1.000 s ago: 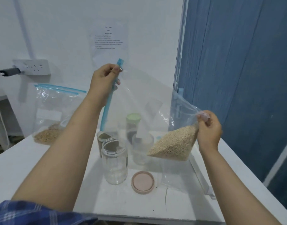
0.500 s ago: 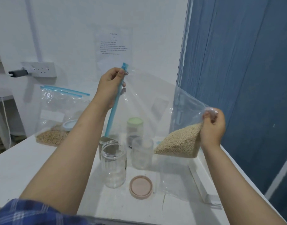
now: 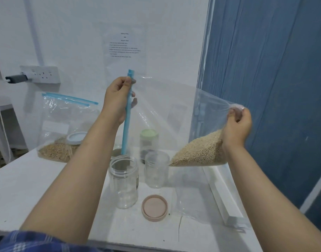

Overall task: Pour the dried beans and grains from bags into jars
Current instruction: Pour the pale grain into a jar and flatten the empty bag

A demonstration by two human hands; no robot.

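I hold a clear zip bag (image 3: 170, 110) of pale grain (image 3: 199, 151) in the air above the table. My left hand (image 3: 118, 99) grips its blue zip strip (image 3: 127, 113), which hangs down toward the mouth of an open clear jar (image 3: 123, 180). My right hand (image 3: 238, 126) pinches the bag's bottom corner, raised at the right, with the grain heaped under it. A second open jar (image 3: 157, 170) stands just right of the first. A pink lid (image 3: 154, 207) lies flat in front of them.
A second zip bag of brown grain (image 3: 56, 151) leans at the back left beside a jar with a pale blue lid (image 3: 76, 138). A green-lidded jar (image 3: 149, 140) stands behind. White table (image 3: 28, 188), raised white rail (image 3: 223, 195) at right, blue wall beyond.
My right hand has lifted the bag's bottom corner slightly higher and outward. The zip end in my left hand hangs steeper over the open jar. The grain stays in the corner.
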